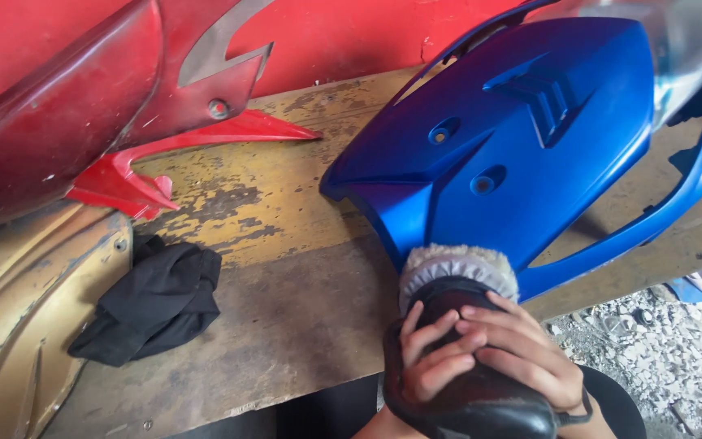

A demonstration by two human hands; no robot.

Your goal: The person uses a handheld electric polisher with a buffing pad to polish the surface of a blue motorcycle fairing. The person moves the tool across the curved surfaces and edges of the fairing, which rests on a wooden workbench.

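— How should we work it?
— Our left hand point(431, 351) and right hand point(522, 351) both wrap the black polisher point(465, 390); keep its woolly pad point(458, 268) flat on the blue fairing point(513, 138) at the counter point(286, 244) front edge.
— The count?
— One black cloth point(156, 301), one red panel point(83, 106), one blue fairing, one polisher.

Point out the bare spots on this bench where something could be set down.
Bare wood lies between the black cloth and the blue panel, and on the peeling yellow stretch below the red fairing. Crowded: the right side, under the blue panel, where both hands grip the polisher.
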